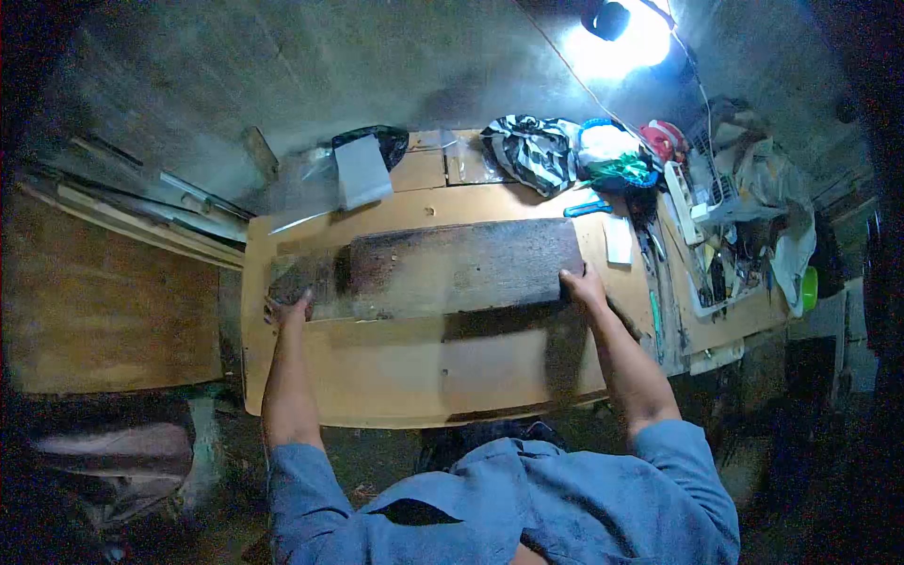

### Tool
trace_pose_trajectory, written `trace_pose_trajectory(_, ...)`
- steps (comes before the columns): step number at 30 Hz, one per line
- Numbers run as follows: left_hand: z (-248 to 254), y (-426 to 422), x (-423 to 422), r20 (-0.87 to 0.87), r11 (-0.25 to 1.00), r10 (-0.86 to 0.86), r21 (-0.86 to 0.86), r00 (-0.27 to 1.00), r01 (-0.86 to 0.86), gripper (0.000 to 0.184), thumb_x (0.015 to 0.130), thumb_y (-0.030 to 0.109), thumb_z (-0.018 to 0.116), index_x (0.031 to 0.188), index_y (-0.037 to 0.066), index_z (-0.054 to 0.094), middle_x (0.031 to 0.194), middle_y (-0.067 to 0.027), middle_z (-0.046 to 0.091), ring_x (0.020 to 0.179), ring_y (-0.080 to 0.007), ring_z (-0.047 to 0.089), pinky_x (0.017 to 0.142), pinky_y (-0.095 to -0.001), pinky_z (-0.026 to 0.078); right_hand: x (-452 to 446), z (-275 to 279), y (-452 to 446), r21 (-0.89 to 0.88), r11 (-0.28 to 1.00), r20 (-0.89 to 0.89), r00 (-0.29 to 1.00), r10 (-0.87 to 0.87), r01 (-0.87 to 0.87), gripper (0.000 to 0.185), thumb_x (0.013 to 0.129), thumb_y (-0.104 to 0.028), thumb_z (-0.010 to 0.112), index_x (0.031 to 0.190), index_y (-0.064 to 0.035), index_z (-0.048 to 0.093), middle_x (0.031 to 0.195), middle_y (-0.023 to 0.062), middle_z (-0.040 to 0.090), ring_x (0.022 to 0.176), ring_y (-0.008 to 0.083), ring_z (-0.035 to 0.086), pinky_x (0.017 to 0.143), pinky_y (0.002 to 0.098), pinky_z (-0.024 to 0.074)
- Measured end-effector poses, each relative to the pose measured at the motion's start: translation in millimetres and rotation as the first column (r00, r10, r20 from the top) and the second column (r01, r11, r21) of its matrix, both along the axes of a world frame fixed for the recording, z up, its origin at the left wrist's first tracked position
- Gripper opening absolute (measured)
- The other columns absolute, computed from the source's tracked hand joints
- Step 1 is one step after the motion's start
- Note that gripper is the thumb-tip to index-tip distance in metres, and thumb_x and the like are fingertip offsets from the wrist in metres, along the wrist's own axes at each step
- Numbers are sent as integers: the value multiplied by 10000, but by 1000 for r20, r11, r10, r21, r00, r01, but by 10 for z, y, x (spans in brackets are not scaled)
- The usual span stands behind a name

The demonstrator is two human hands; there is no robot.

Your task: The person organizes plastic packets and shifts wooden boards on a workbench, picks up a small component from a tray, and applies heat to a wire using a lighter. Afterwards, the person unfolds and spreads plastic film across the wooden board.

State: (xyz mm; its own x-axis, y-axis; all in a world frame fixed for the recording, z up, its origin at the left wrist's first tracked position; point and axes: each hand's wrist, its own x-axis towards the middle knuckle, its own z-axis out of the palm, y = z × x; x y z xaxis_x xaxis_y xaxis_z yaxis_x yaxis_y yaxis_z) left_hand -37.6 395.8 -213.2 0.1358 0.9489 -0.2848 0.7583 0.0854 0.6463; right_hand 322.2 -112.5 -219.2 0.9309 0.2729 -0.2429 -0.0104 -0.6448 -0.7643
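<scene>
A long dark, weathered wooden board point(471, 266) lies across the light wooden table, with a shadow along its near side. My right hand point(585, 285) grips its right end, the thumb on top. At the far left, my left hand point(290, 308) is closed around the left end of the dark wood, thumb toward the middle. The left stretch looks blurred and darker, so I cannot tell whether it is one piece with the board. The undersides of my fingers are hidden on both sides.
Along the table's point(377, 372) back edge are a white sheet point(363, 171), a black-and-white striped cloth point(532, 151) and a blue-handled tool point(589, 208). A white tray of tools point(702, 282) stands at right. A lamp point(621, 42) shines above. Wooden strips point(141, 221) lie left.
</scene>
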Motion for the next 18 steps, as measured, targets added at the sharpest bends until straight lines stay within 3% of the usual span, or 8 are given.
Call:
trace_pose_trajectory(2,-37,73,-7,-351,995,70,86,934,-42,1218,613,503,789,1451,104,1,1498,-187,82,1375,-362,77,1091,-504,178,-27,51,7,-3,1000,-36,999,-12,12,615,711,-338,746,1150,20,507,1039,187,628,963,282,612,850,378,463)
trace_pose_trajectory(7,-13,-104,-225,-264,996,-9,86,964,33,1242,577,520,804,1455,132,16,1497,-188,73,1378,-358,56,1087,-515,187,-291,-36,-256,-88,995,-37,998,-50,46,626,695,-342,752,1153,8,509,1059,199,624,990,308,606,857,376,462)
trace_pose_trajectory(9,121,-272,-310,-238,994,-33,94,971,57,1248,568,525,807,1456,139,20,1497,-188,70,1379,-356,51,1086,-517,189,-530,41,-415,-64,996,76,995,-60,65,611,697,-314,745,1171,-14,502,1078,198,617,1010,319,595,866,372,455)
trace_pose_trajectory(12,289,-618,-467,-240,990,-131,19,962,139,1212,596,505,800,1456,147,24,1503,-173,36,1380,-353,31,1096,-517,168,-847,395,-568,-68,995,-38,997,-69,66,610,714,-264,721,1208,-4,473,1103,187,595,1021,304,574,902,366,428)
trace_pose_trajectory(13,272,-697,-530,-253,995,-93,15,963,100,1199,608,505,794,1457,155,23,1508,-155,20,1381,-351,20,1090,-519,190,-961,547,-601,-50,997,-96,993,-64,59,597,722,-218,710,1213,20,466,1107,181,585,1017,285,564,919,352,414)
trace_pose_trajectory(14,263,-757,-554,-266,998,-54,10,962,59,1185,620,504,787,1458,163,22,1512,-136,4,1382,-350,9,1083,-521,212,-1052,546,-677,-133,989,30,998,-61,64,596,727,-253,701,1200,26,470,1085,193,585,1000,319,565,918,379,412)
trace_pose_trajectory(18,398,-1096,-541,-242,999,-26,-33,970,19,1173,636,455,797,1459,195,3,1518,-98,-11,1387,-338,-17,1090,-520,212,-1197,362,-1002,-143,985,65,994,-86,94,670,727,-288,710,1269,-7,434,1156,219,565,1093,340,540,943,387,406)
